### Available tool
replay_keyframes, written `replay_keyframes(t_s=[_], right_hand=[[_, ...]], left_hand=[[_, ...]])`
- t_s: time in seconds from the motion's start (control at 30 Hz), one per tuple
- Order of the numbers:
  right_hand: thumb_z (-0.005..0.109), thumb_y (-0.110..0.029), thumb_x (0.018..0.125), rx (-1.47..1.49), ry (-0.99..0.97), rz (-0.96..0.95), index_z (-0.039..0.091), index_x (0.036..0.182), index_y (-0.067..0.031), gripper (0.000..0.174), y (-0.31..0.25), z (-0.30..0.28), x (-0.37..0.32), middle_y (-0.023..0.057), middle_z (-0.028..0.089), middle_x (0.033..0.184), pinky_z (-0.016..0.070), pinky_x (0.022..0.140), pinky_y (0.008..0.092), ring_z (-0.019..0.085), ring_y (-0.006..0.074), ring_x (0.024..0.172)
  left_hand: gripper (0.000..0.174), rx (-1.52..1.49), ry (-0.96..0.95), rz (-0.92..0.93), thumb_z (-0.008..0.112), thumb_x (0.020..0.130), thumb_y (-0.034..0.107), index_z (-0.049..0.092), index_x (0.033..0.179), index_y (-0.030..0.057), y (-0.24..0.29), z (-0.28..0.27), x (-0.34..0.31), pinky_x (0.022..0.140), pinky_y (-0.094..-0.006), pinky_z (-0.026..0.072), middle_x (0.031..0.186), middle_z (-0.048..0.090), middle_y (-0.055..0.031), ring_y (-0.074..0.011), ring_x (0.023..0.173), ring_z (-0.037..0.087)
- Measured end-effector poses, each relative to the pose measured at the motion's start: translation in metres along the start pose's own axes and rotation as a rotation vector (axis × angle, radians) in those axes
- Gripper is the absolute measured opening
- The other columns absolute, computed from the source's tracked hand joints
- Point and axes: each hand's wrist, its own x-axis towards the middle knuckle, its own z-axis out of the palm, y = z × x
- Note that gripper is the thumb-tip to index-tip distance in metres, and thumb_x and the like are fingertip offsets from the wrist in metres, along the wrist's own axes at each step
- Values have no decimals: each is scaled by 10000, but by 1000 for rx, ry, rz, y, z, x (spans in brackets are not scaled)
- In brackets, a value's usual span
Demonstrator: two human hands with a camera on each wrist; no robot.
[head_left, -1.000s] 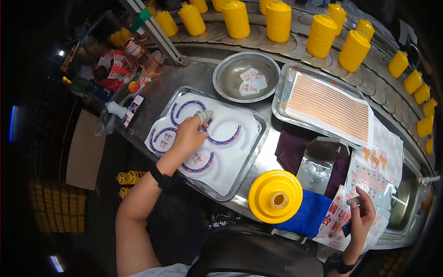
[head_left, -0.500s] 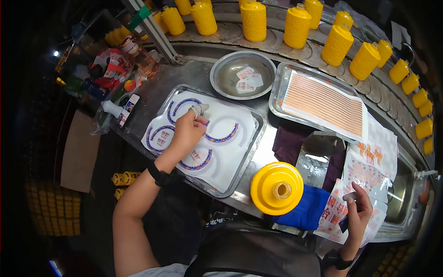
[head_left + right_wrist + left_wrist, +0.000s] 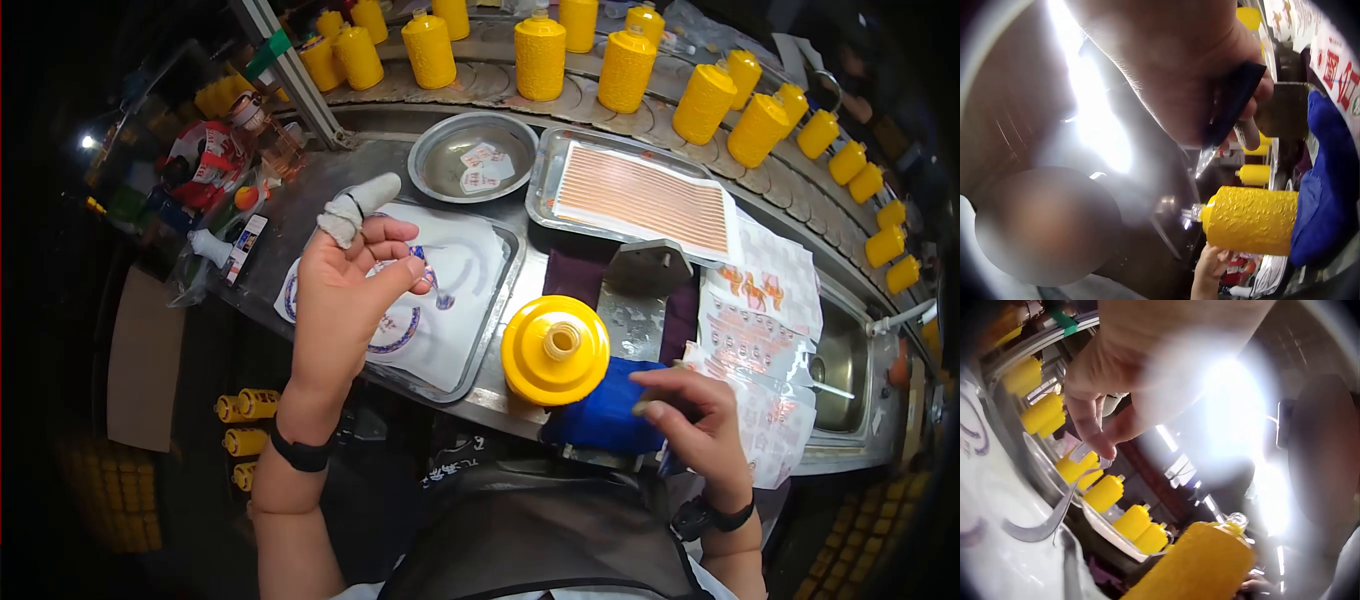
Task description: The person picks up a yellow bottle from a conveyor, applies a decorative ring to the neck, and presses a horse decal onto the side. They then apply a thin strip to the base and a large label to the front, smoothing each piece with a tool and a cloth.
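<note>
Thumb and fingertips of my left hand (image 3: 345,290) pinch a patterned curved strip (image 3: 430,275) above the white sheet (image 3: 440,350); in the left wrist view the strip (image 3: 1050,528) dangles from the fingers. Grey-white covers wrap some left fingers. A yellow bottle (image 3: 553,355) stands neck up against the blue cloth (image 3: 605,410), between the hands. My right hand (image 3: 705,425) is right of the bottle, touching neither. In the right wrist view its fingers curl round a flat dark blue tool (image 3: 1238,100), and one fingertip is covered.
Behind are a metal bowl (image 3: 425,180) with labels in liquid and a tray with a striped sheet (image 3: 640,200). Yellow bottles (image 3: 428,50) line the curved conveyor. A metal block (image 3: 648,268), printed sheets (image 3: 760,335) and a sink (image 3: 840,375) lie rightward.
My left hand has risen off the sheet with the curved strip. My right hand has moved left, closer to the bottle. The head view has shifted, and bottles on the conveyor have moved along.
</note>
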Motion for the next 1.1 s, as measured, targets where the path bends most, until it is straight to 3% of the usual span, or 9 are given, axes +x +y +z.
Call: replay_keyframes(t_s=[0.07,0.2,0.4,0.5,0.6,0.67,0.8,1.03,1.1], right_hand=[[658,-31,862,68,-130,29,702,1113,-8,256,-16,7,2,73,686,835,465,673,227,604,76,723],[689,-110,891,109,-407,-84,633,1271,-42,390,-33,23,9,98,702,1085,471,736,244,604,82,798],[676,-123,908,489,-254,138,402,1492,-90,647,-14,41,-1,103,592,1319,462,720,208,554,44,885],[652,-132,902,642,-155,229,409,1484,-71,634,-32,31,-2,75,608,1278,427,622,175,504,-2,751],[649,-155,887,714,-35,241,471,1425,-28,581,-27,31,-6,18,622,757,366,462,182,458,47,476],[660,-165,881,721,20,219,524,1367,-6,529,-21,32,-6,12,547,636,369,445,193,466,63,465],[670,-160,878,581,175,184,610,1204,0,368,-19,41,-2,70,624,764,374,411,224,469,92,435],[709,18,853,416,290,-52,693,1090,11,237,-22,62,-1,57,686,958,491,755,224,623,81,837],[721,11,848,295,284,-126,693,1102,13,256,-13,64,-1,64,686,953,483,745,223,620,83,823]], left_hand=[[606,-32,4,69,606,801,-121,453,1382,-38,21,20,-8,711,-248,558,1105,593,-137,-121,891,587],[602,-192,-51,164,611,809,-88,458,1389,-31,57,58,-26,700,-232,549,1155,606,-154,-127,905,589],[712,-383,-143,-17,657,811,-27,365,1459,9,56,84,-69,686,-252,564,1232,567,-160,-168,1004,597],[675,-456,-128,-97,653,827,-35,381,1443,12,35,81,-90,711,-269,567,1220,567,-151,-169,1002,610],[649,-478,-89,-138,644,823,-84,406,1419,13,15,76,-102,770,-281,568,1198,572,-138,-168,998,622],[639,-470,-30,-189,636,811,-131,426,1397,10,5,81,-107,822,-292,567,1179,576,-129,-170,993,631],[600,-462,-9,-130,646,799,-173,459,1344,-3,-13,81,-111,898,-317,558,1135,583,-117,-170,988,637],[647,-353,67,51,650,787,-183,429,1371,-13,-26,69,-111,867,-314,566,1168,561,-128,-153,969,615],[644,-353,92,39,644,789,-179,426,1373,-18,-27,67,-110,865,-288,557,1188,555,-130,-148,971,616]])
